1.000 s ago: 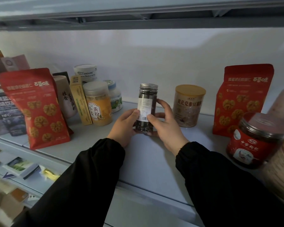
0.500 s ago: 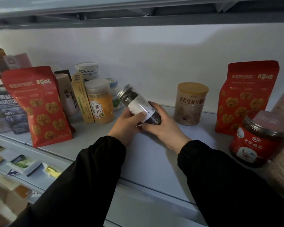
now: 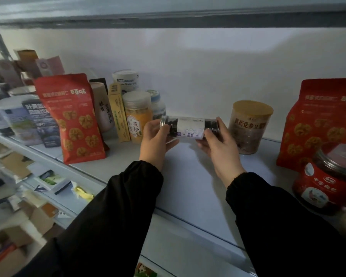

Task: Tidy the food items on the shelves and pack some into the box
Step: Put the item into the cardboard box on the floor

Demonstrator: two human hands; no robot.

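Head: jar (image 3: pixel 190 127) held sideways; left pouch (image 3: pixel 72 120) reads 百草味.

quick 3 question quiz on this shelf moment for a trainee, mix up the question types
1. True or false: the dark jar stands upright on the shelf.
2. The jar's metal lid points: A) straight up, B) toward the yellow powder jar, C) toward the camera.
3. Fill in: ___ red walnut bags stand on this shelf.

Key
1. False: the left hand and right hand hold it on its side.
2. B
3. Two: one on the left, one on the right.
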